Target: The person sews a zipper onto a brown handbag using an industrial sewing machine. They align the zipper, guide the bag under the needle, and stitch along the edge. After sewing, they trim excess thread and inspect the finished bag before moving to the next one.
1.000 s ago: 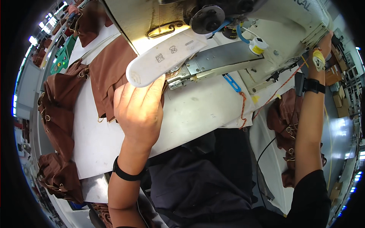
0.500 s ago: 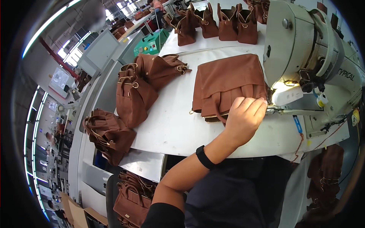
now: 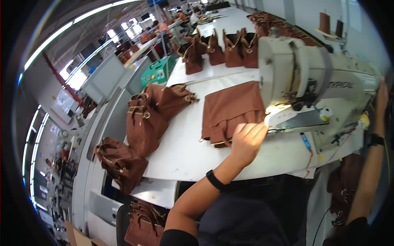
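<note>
A brown handbag (image 3: 234,100) lies flat on the white table, its far right side reaching under the sewing machine (image 3: 295,78) head by the lit needle area. My left hand (image 3: 247,141) is closed on the bag's right edge near the needle, fingers bent and pressed together. A bag handle and the zipped opening lie just left of that hand. My right hand (image 3: 381,96) is raised at the far right, against the handwheel end of the machine. Its fingers are narrow and dim at the picture's rim, so their grip is hidden.
Several brown bags (image 3: 141,127) stand along the table's left side, and more (image 3: 234,49) line the back. A blue thread snipper (image 3: 305,141) lies near the machine base. Brown pieces (image 3: 342,184) hang at lower right; a green box (image 3: 158,71) sits beyond the table.
My right arm has come into view, its hand at the machine's right end. My left hand stays on the bag's edge. The view has tilted up and shifted to the right.
</note>
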